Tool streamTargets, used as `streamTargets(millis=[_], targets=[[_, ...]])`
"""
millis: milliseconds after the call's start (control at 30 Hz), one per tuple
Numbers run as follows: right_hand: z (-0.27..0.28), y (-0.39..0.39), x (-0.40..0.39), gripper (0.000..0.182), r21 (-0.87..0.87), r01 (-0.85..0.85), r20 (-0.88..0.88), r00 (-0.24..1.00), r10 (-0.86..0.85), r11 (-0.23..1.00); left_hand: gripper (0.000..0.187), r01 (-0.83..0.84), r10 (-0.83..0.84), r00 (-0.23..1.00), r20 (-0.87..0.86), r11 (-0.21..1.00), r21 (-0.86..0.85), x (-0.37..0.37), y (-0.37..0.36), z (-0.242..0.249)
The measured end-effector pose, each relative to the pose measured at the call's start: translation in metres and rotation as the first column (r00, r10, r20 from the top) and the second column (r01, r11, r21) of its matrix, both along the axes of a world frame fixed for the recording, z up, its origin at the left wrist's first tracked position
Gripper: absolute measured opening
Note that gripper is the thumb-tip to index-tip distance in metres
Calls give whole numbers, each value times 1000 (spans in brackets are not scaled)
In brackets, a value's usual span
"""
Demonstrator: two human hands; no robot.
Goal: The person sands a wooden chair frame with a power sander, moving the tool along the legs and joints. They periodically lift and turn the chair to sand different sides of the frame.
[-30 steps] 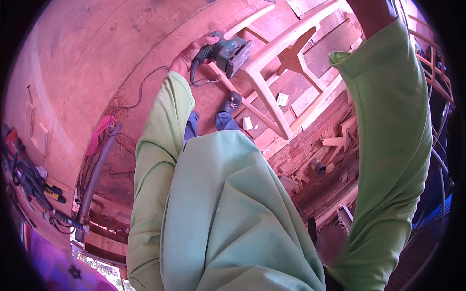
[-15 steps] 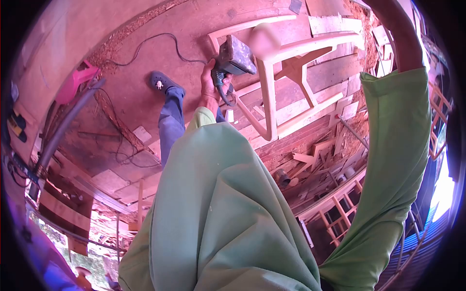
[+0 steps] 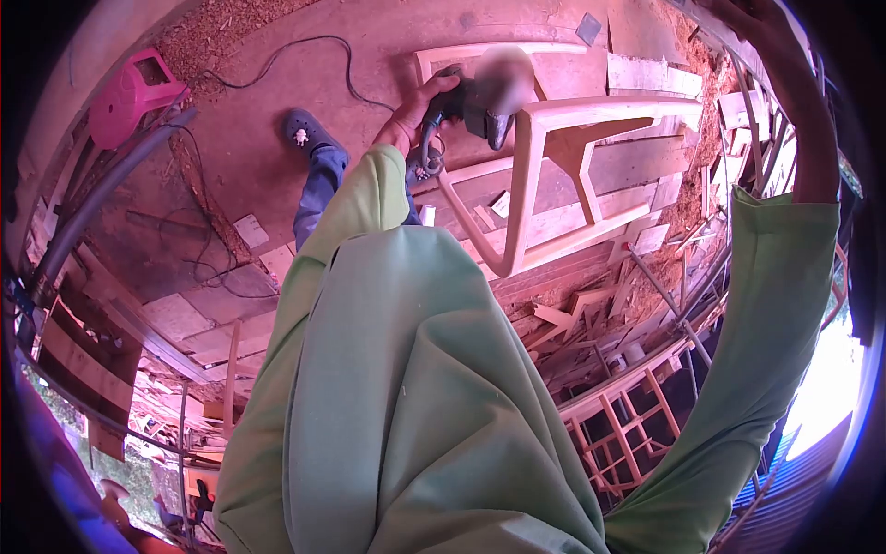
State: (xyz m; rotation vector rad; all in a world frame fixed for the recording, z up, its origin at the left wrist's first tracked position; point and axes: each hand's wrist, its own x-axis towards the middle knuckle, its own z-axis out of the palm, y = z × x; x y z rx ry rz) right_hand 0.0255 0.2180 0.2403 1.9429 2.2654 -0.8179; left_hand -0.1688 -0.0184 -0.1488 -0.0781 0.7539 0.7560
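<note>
My left hand (image 3: 434, 92) is wrapped round the grip of a dark electric sander (image 3: 482, 109), held at the near end of a pale wooden chair frame (image 3: 523, 185). The frame lies tipped over on the floor, its legs and rails pointing several ways. In this view the sander overlaps the frame's upper corner, and a blurred patch covers part of both. My right arm, in a green sleeve, reaches up along the right side. My right hand (image 3: 746, 17) is dark and partly cut off at the top edge, its fingers hidden.
A black cord (image 3: 349, 69) curves across the floor left of the sander. One foot in a clog (image 3: 309, 132) stands nearby. A pink plastic seat (image 3: 134, 97) is at the left. Wood scraps (image 3: 591, 309) and a wooden lattice frame (image 3: 628, 425) lie at the lower right.
My left hand has moved up and turned the sander, whose broad flat face showed earlier. My left sleeve shows more. The right arm has shifted slightly right and down in view.
</note>
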Motion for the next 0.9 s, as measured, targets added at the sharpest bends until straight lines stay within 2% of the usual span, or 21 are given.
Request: streamTargets(millis=[67,100,233,267,333,433,467,533,567,600,667,733,767,800,900], targets=[[-6,13,13,45,-60,24,48,999,-21,998,47,93,-93,996,10,995,34,-3,13,7],[1,-4,-1,45,-18,6,-41,999,-7,1000,46,87,-90,995,38,994,68,-4,19,10],[-10,5,17,47,-5,15,-66,998,-16,1000,49,152,-153,988,4,983,107,-18,40,31],[-9,5,16,47,-4,23,-72,997,-23,1000,52,170,-165,985,-52,975,146,-20,47,38],[-4,7,9,50,-40,52,59,997,-49,998,55,197,-177,977,-115,962,188,-20,58,54],[6,-1,3,50,-42,60,15,998,-60,997,63,287,-152,894,-421,916,280,-10,68,91],[6,-1,5,50,-36,63,12,998,-62,997,63,291,-152,893,-423,914,285,-2,64,101],[3,2,7,49,-44,59,38,998,-57,997,60,282,74,788,-612,840,464,17,57,120],[4,2,7,49,-38,58,36,998,-57,998,64,391,240,641,-729,715,579,24,54,128],[5,2,7,48,-29,55,41,998,-54,998,68,504,443,448,-777,593,629,35,47,138],[6,1,7,48,-23,53,45,998,-52,998,70,590,413,331,-849,611,527,52,29,179],[6,3,7,49,-26,52,80,996,-50,998,72,698,410,314,-857,512,501,64,19,203],[3,6,10,49,-21,49,75,996,-47,999,75,736,479,295,-826,438,517,72,17,206],[-1,10,17,49,-25,29,55,998,-27,999,75,738,484,290,-826,437,515,78,17,208],[0,12,18,49,-32,11,43,999,-10,999,78,849,418,226,-880,359,388,85,26,211]])
